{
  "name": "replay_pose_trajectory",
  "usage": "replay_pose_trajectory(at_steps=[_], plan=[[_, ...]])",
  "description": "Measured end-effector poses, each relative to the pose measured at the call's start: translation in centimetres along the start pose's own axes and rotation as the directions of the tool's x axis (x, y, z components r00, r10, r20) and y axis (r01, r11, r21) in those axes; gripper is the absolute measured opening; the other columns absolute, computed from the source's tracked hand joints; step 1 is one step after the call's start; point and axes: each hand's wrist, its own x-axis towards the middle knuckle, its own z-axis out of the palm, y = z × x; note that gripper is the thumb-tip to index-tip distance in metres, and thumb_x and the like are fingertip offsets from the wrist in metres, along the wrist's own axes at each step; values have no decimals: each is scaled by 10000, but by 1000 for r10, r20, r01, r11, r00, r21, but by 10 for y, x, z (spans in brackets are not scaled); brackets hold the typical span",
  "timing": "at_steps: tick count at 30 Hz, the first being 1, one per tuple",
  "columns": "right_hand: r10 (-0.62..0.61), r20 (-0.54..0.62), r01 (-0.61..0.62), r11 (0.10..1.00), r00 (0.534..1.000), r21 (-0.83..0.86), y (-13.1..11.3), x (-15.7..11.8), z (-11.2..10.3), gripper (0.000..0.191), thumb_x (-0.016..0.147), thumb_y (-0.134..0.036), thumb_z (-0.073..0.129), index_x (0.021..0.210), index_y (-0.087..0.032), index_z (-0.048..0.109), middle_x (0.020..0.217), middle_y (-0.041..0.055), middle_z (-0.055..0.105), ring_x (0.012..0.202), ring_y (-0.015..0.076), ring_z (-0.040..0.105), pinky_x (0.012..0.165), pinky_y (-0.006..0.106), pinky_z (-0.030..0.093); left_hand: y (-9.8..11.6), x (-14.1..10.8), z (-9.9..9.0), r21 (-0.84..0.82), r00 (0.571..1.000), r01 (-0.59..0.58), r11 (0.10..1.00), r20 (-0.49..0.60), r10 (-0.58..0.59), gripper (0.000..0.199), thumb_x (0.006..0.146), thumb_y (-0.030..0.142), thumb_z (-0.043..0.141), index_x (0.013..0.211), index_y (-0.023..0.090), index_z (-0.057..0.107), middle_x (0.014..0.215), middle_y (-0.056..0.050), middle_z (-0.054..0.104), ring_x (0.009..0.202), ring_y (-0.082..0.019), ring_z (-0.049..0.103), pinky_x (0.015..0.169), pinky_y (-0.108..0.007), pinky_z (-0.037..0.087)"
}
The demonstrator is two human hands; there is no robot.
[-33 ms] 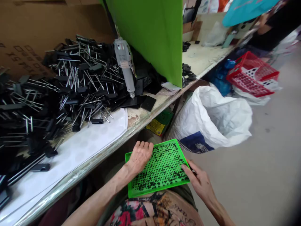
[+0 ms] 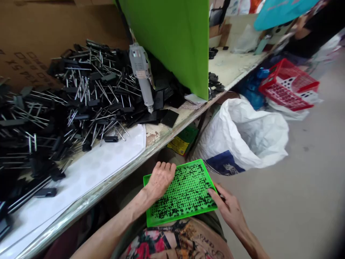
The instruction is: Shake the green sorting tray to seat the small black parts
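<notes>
Over my lap is a shallow bright green tray (image 2: 185, 187) with a grid of small holes, strewn with many tiny black pieces (image 2: 172, 210) too small to name. My left hand (image 2: 161, 178) is closed over the tray's far rim near its left corner, fingers curled on the edge. At the right end, my right hand (image 2: 228, 205) grips the side wall, its thumb on top and its fingers mostly hidden below. The tray tilts slightly and stays apart from the workbench (image 2: 159, 138).
Black parts with metal rods (image 2: 88, 90) are heaped on the bench. A grey electric screwdriver (image 2: 142, 75) hangs beside a green divider (image 2: 178, 43). To the right are an open white sack (image 2: 215, 140) and a red basket (image 2: 289, 86). Another person's dark sleeve (image 2: 312, 32) shows far right.
</notes>
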Motion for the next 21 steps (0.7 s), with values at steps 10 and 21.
replay_pose_trajectory(at_steps=[10, 21], plan=[[101, -104, -88, 989, 990, 119, -2, 3, -22, 501, 848, -553, 610, 1117, -150, 737, 900, 61, 713, 839, 218, 675, 714, 241, 547, -18, -59, 7, -471, 900, 370, 801, -34, -435, 453, 1012, 430, 321, 1293, 103, 459, 1036, -141, 697, 895, -223, 695, 772, -365, 564], [46, -282, -37, 999, 958, 39, -12, 21, -66, 487, 842, -563, 605, 1053, -147, 746, 961, 70, 723, 917, 236, 664, 818, 262, 531, 35, -72, -7, -913, 794, 350, 207, 173, -582, 693, 882, 443, 599, 1483, 217, 341, 1115, -82, 727, 979, -219, 706, 871, -348, 579]])
